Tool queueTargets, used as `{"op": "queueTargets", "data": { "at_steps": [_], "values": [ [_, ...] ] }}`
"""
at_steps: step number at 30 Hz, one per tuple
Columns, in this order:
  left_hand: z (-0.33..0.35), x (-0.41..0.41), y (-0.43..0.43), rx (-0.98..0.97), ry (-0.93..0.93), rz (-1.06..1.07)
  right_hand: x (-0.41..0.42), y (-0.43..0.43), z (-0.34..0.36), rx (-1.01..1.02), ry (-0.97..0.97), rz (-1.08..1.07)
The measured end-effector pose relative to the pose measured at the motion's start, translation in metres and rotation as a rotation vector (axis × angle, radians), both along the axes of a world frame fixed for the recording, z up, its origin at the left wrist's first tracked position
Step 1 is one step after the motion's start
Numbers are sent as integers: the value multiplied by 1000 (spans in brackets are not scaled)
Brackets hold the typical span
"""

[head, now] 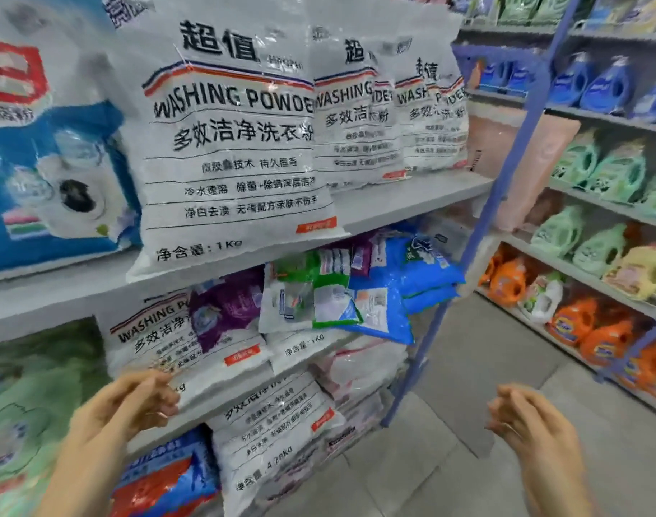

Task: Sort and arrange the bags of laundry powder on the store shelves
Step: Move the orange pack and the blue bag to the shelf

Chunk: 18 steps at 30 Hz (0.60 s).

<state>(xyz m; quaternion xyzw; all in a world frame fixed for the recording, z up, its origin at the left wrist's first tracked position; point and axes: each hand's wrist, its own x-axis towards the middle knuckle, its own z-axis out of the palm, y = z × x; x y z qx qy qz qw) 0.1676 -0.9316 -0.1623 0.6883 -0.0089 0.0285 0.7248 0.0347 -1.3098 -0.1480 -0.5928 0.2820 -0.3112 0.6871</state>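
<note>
We can't tell whether our left hand (132, 408) touches the white bag (151, 330) just above its loosely curled fingers, a purple bag (225, 311) hiding that bag's right side; right hand (524, 416) loosely curled, empty, over the floor (468, 367).

Left hand (139, 397) and right hand (520, 416): both bare. Forearms likewise bare, down to the lower edge of view.

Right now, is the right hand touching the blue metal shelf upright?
Apart. The head view shows grey floor between the right hand and the blue metal shelf upright; the hand hangs in open air.
</note>
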Motion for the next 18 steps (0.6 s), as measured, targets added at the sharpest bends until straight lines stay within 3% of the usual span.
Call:
{"op": "queueTargets", "data": {
  "at_steps": [6,8,11,13,16,18],
  "values": [
    [-4,-10,-37,-26,31,273,112,-40,-16,-363,40,304],
    [-1,-16,-44,-33,33,345,150,-26,-25,-624,38,445],
    [4,-26,-53,-25,30,451,204,5,-44,-1223,32,608],
    [5,-33,-56,-13,35,494,238,20,-57,-1496,102,753],
    [6,-43,-53,-24,48,554,272,33,-73,-1748,259,770],
    [6,-50,-48,-11,47,585,283,36,-84,-1776,283,761]
  ]
}}
